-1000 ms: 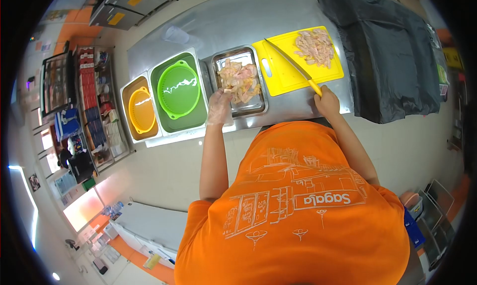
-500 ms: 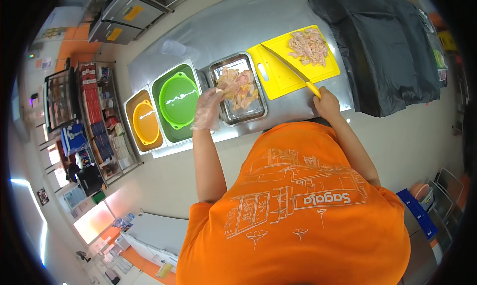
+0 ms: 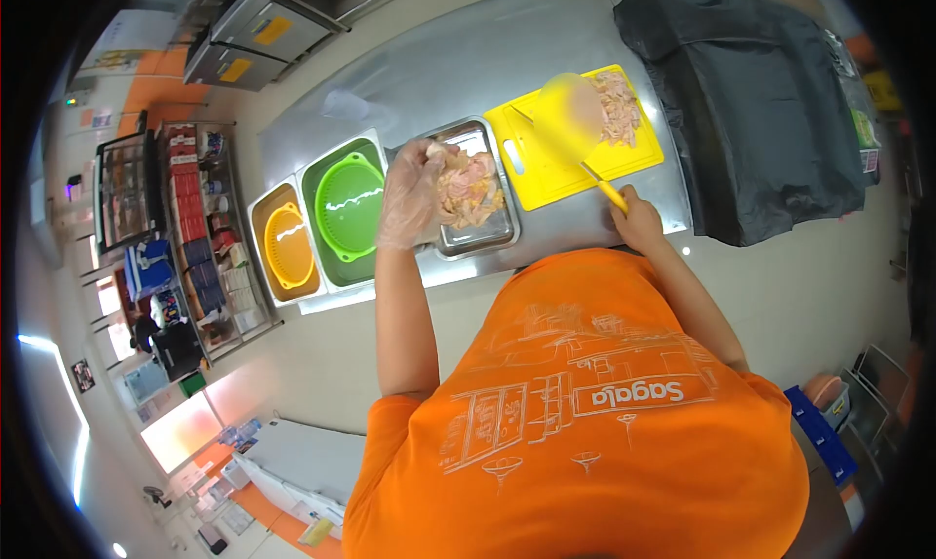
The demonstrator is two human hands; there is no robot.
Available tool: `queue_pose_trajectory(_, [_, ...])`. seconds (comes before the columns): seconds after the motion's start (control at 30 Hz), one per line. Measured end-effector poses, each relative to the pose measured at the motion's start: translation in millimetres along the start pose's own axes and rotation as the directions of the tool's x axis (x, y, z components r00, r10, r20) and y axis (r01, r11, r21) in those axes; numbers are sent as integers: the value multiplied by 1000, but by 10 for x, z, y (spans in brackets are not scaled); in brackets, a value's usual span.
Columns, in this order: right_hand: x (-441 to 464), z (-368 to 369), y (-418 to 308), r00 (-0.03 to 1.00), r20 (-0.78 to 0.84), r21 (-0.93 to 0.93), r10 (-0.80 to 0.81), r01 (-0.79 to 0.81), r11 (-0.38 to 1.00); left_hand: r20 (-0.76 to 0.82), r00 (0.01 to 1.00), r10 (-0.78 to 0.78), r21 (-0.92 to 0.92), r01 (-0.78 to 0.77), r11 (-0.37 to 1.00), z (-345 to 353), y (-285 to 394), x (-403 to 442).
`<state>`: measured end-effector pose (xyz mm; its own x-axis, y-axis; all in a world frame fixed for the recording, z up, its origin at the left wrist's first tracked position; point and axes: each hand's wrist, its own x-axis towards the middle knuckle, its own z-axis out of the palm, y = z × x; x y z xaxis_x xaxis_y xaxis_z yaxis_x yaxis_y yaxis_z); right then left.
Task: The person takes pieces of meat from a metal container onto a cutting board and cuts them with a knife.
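My left hand [image 3: 411, 193], in a clear plastic glove, is at the left rim of a steel tray [image 3: 509, 230]. Its fingers are closed on a piece of raw chicken at the upper left of the pile of raw chicken [image 3: 471, 189] in the tray. My right hand [image 3: 639, 223], bare, grips the yellow handle of a knife [image 3: 612, 196]. The blade points up and left across a yellow cutting board [image 3: 536, 191]. A blurred yellowish oval hides most of the blade. Cut chicken pieces [image 3: 619, 111] lie at the board's right end, partly covered by that blur.
Left of the tray, a green basket [image 3: 351, 208] and a yellow-orange basket [image 3: 290, 245] sit in steel pans. A clear container [image 3: 344, 104] stands behind them on the steel table [image 3: 439, 72]. Black plastic [image 3: 770, 120] covers something bulky to the right.
My left hand has shifted up a little at the tray's left side, still at the chicken. The view has tilted slightly. A blurred oval now covers part of the board; the knife stays in my right hand.
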<state>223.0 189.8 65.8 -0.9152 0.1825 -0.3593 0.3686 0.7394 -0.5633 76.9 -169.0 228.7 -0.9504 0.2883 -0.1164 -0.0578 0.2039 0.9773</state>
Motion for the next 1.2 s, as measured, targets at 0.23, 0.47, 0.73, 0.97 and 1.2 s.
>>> queue_pose_trajectory(0.23, [39,-232,225,995,94,-30,-28,31,999,125,992,31,-327,12,945,796,-252,610])
queue_pose_trajectory(0.47, [100,-599,596,992,117,5,40,-40,999,-12,878,-478,-578,384,720,1459,-1717,709])
queue_pose_trajectory(0.73, [285,-791,855,979,173,-95,-109,127,987,-401,804,-440,330,575,749,1768,-1460,366])
queue_pose_trajectory(0.97, [357,-954,557,967,235,-106,-100,128,986,-389,914,-112,664,362,654,2017,-1429,834])
queue_pose_trajectory(1.2, [428,-960,466,948,248,-42,-202,219,975,-252,906,-340,552,423,718,2031,-1258,1085])
